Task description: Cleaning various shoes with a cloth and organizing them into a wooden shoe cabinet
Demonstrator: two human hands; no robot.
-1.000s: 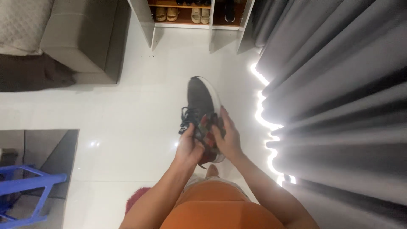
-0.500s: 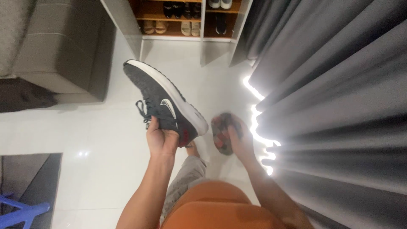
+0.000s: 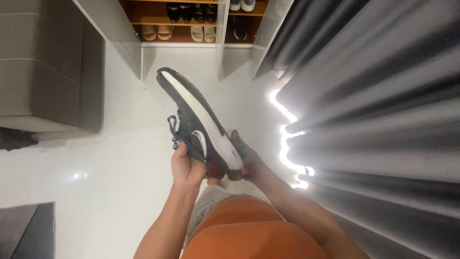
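Observation:
A dark grey sneaker (image 3: 188, 111) with a white sole and loose laces is held up over the white floor, toe pointing away toward the shoe cabinet, sole turned to the right. My left hand (image 3: 186, 168) grips it from below at the lace side. My right hand (image 3: 250, 162) presses against the heel end of the sole, fingers curled. A dark scrap of the mottled red-grey cloth (image 3: 234, 176) shows under that hand; most of it is hidden. My orange shirt and grey shorts fill the bottom of the view.
An open shoe cabinet (image 3: 143, 19) with sandals and dark shoes stands ahead. A grey sofa (image 3: 48, 72) is at the left, grey curtains (image 3: 373, 96) with a bright light strip (image 3: 283, 120) at the right, a grey mat (image 3: 24, 230) at bottom left.
The sneaker swung left and its sole turned up. My right hand took the cloth away from the shoe, then came back against the heel. The view shifted toward the cabinet.

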